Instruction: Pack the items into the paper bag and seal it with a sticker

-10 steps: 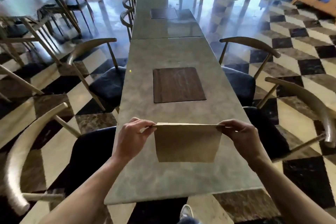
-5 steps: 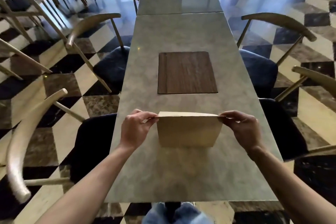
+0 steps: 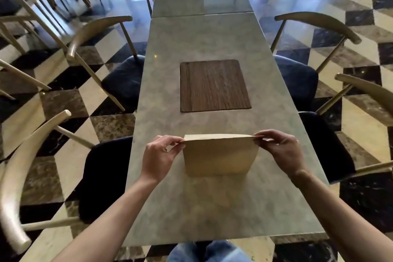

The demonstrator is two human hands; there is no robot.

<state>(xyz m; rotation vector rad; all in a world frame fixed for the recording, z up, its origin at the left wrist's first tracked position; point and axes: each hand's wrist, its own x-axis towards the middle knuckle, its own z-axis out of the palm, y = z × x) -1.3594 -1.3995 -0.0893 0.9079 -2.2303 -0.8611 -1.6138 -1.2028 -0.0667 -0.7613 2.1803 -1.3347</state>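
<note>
Over table (image 3: 212, 208), each hand pinches paper bag (image 3: 221, 157).

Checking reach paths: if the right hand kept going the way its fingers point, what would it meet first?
The right hand points leftward along the paper bag top edge, so probably the left hand pinching the opposite corner.

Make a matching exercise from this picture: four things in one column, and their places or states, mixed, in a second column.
Things
1. paper bag
2. wooden inset panel
3. left hand
4. right hand

Places or states
A. set flat in the table, beyond the bag
B. pinches the bag's top right corner
C. stands upright on the table, held at both top corners
D. pinches the bag's top left corner

Pairs: 1-C, 2-A, 3-D, 4-B
</note>
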